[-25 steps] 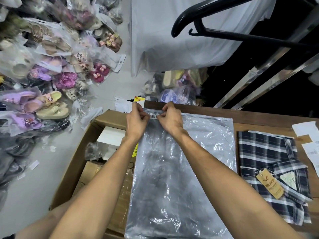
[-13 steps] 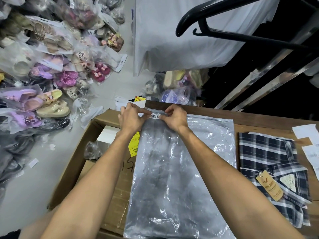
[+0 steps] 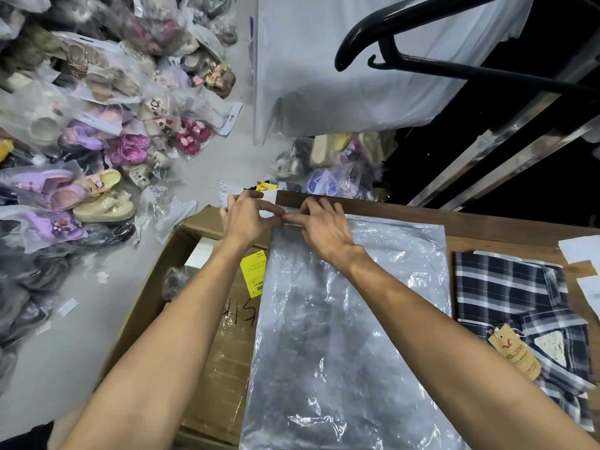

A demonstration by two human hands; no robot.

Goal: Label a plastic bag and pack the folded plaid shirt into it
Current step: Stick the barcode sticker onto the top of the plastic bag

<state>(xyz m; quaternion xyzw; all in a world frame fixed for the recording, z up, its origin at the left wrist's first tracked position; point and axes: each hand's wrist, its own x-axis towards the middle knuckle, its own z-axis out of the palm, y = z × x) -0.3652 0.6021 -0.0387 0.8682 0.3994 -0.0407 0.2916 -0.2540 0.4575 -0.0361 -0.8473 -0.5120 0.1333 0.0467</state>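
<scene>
Plastic bag (image 3: 350, 319): thin, slick, floppy; best gripped at top edge, where left hand (image 3: 248, 219) and right hand (image 3: 324, 228) pinch shut on label (image 3: 285, 212).

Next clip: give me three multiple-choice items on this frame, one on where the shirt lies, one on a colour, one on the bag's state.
1. The shirt lies where, relative to the bag?
A. right of it
B. inside it
C. left of it

2. The sticker on the box is:
A. red
B. yellow
C. blue

3. The bag is:
A. empty, flat
B. stuffed
C. rolled up

Key: 1 A, the shirt sits apart on the table; 2 B, it shows yellow; 3 A, it lies flat while the left hand and right hand work its top edge.
</scene>
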